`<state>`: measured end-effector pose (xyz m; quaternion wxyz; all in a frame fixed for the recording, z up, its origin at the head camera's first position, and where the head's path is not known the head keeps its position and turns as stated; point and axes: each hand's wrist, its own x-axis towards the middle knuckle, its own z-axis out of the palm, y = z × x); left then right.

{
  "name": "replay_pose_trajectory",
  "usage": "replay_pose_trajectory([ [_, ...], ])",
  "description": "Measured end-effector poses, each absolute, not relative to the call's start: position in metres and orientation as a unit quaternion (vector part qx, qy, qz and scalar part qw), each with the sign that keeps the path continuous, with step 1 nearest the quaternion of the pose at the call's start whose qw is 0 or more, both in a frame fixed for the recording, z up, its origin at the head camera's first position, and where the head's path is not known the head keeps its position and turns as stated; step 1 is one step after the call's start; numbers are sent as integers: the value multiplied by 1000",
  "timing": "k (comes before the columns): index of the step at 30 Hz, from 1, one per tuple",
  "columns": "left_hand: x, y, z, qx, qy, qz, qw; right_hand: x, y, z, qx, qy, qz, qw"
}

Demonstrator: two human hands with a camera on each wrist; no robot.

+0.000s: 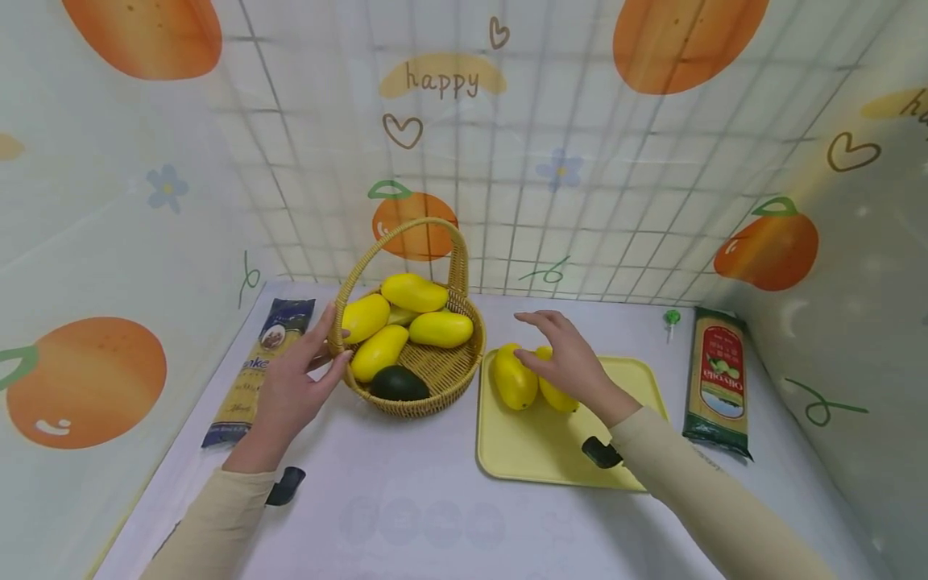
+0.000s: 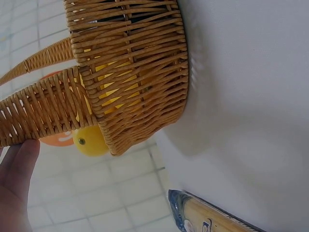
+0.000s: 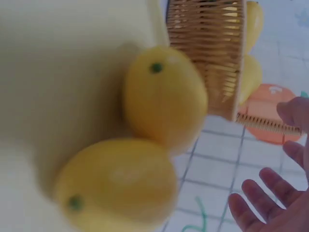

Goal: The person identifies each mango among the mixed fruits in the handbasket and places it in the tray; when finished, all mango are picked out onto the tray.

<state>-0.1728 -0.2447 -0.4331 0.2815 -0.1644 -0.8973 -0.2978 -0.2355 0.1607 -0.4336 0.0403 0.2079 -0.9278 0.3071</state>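
A wicker basket (image 1: pixel 428 395) with a tall handle holds several yellow mangoes (image 1: pixel 441 329) and a dark green avocado (image 1: pixel 399 383). My left hand (image 1: pixel 293 387) holds the foot of the basket's handle at its left side, thumb in front; in the left wrist view its fingers (image 2: pixel 24 164) touch the handle's edge. Two more mangoes (image 1: pixel 515 377) lie side by side on a yellow tray (image 1: pixel 522 451). Above them hovers my right hand (image 1: pixel 569 354), its fingers spread and holding nothing. In the right wrist view these mangoes (image 3: pixel 164 99) stand apart from the fingers.
A blue-ended pasta packet (image 1: pixel 242 391) lies left of the basket. At the far right is a green and red packet (image 1: pixel 718 383), with a green lollipop (image 1: pixel 672 318) beside it. A patterned curtain over a wire grid (image 1: pixel 580 201) closes off the back.
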Motion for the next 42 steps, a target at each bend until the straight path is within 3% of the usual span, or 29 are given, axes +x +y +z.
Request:
replay_pose_trajectory([
  [21,-171,-244,-429,-159,-899,-302,274,-281,60,-419,346,-918,188,-53],
  [42,-173,-246,-433,-161,-898,-298,281,-304,35,-438,353,-926,111,-72],
])
